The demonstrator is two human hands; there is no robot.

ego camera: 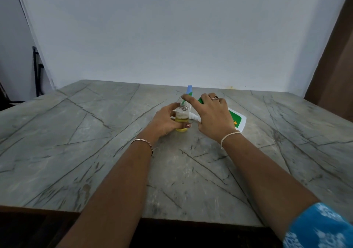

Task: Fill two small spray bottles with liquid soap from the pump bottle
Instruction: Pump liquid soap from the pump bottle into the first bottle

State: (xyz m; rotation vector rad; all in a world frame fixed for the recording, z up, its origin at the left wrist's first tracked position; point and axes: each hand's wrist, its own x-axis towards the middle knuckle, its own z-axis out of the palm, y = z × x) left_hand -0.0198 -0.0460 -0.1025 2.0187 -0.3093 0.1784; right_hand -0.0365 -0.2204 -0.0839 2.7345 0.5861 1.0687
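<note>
Subject: small clear plastic spray bottle (pixel 181 118), upright on the grey veined stone tabletop (pixel 95 133), about mid-width and toward the far half. The lower part holds yellow soap with a pale foamy band above it.

Left hand (pixel 165 122) is wrapped round the bottle body from the left, with the thumb across the front near the base and the fingers curled behind.

Blue and green spray head (pixel 189 91) is tilted above the neck and not seated. Its green dip tube slants down into the mouth. Right hand (pixel 214 114) pinches this head near its collar, index finger stretched forward; the thumb's exact contact is hidden.

White pump bottle with green label (pixel 237 120) lies tipped over behind and under the right hand, its white spout (pixel 193 116) just beside the small bottle.

Handling, as judged:
- The bottle looks light and thin-walled, so it probably tips easily and gives if squeezed.
- Soap on the neck or fingers would make it slippery.
- Best hold is low on the body, as now, keeping it pressed to the tabletop.
- The dip tube looks thin and bendy, so guide it by the collar, not the tube.
- The pump bottle looks heavier and stiffer. Take it round its waist.

A second spray bottle is not clearly made out.
</note>
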